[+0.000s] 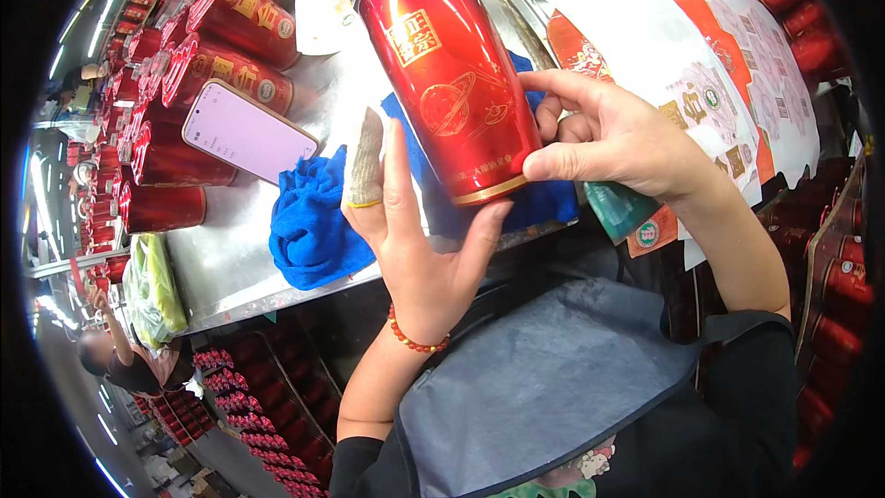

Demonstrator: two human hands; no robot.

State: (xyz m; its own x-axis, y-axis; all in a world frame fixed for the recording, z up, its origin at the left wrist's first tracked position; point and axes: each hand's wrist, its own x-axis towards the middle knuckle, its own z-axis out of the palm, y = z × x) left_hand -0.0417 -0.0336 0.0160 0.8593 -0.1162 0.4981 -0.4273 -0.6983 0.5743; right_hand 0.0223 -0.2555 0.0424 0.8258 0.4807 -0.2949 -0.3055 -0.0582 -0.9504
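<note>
- I'm pinching the red canister (449, 74) with my right hand (613, 138), thumb and forefinger closed around its lower end.
- My left hand (415, 240) is lying open, thumb touching the rim, above the blue cloth (313, 221).

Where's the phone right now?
In the head view the phone lies on the metal table at the person's left, leaning against the red cans, just up-left of the blue cloth and left hand.
</note>
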